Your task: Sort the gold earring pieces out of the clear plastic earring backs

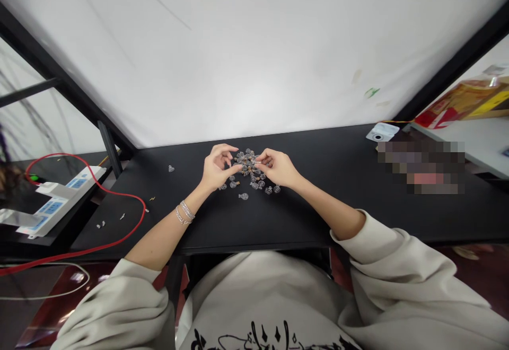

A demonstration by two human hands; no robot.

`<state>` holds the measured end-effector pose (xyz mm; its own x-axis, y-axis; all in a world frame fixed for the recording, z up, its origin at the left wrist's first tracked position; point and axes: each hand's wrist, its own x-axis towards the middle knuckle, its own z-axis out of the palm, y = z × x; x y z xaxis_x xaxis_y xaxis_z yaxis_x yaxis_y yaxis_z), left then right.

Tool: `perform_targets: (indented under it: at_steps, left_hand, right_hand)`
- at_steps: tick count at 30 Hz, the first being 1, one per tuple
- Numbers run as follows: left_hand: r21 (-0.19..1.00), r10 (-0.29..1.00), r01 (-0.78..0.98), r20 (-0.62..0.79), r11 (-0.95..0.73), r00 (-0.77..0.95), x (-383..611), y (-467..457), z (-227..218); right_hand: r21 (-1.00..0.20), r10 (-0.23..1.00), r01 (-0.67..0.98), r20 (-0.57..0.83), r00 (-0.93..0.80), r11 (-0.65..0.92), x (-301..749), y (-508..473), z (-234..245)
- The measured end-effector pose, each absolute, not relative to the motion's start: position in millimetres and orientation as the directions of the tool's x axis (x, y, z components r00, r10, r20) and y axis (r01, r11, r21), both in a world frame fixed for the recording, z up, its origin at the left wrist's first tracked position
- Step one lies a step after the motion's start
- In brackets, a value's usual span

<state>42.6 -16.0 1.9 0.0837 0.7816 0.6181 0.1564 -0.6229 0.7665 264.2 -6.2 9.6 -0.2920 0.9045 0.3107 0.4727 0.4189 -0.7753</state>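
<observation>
The left hand [217,168] and the right hand [278,167] met over a tight cluster of small glass vials [248,163] near the middle of the black bench [318,207]. The left grip was half curled, its fingertips reaching into the cluster's left side, while the right grip was narrowed to a near pinch at its right side; whether either had hold of a vial could not be told, since the fingers and the heaped glass hid the contact. Several loose vials lay just below the cluster, one bulb-shaped vial [243,196] stood apart on the near side, and another vial [170,168] lay well to the left. The vials looked round-bodied and liable to roll, so a nudge from a finger or a bracelet [183,213] could send one across the bench and over its edge. Glass this thin could also crack if squeezed too hard. Further left, a red cable [143,208] ran across the bench beside a power strip [66,201], where a stray vial could lodge or a sleeve [145,281] could snag.
</observation>
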Motion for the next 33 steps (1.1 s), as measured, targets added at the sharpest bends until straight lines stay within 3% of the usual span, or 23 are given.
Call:
perform_targets:
  at_steps: [2,4,7,10,24,33]
  left_hand:
    - [0.886,0.884,-0.069,0.463,-0.459,0.069,41,-16,6]
    - [0.921,0.95,-0.271,0.305,-0.279,0.06,40,-17,12]
    - [0.878,0.987,-0.463,0.158,-0.121,0.042,42,-21,22]
    - [0.821,0.993,-0.568,0.108,-0.057,0.056,45,-26,28]
    - [0.731,0.987,-0.68,0.056,0.063,0.152,51,-34,33]
    - [0.776,0.987,-0.629,0.054,0.053,0.151,49,-33,31]
  right_hand:
    - [-0.779,0.907,0.472,0.302,-0.293,0.412,264,-7,9]
    - [-0.78,0.907,0.47,0.303,-0.294,0.413,263,-7,10]
    - [-0.777,0.901,0.466,0.313,-0.3,0.424,263,-8,11]
    - [-0.773,0.895,0.462,0.319,-0.311,0.436,263,-8,10]
    - [-0.763,0.868,0.431,0.347,-0.357,0.482,262,-11,8]
    - [-0.756,0.864,0.437,0.344,-0.369,0.488,262,-9,5]
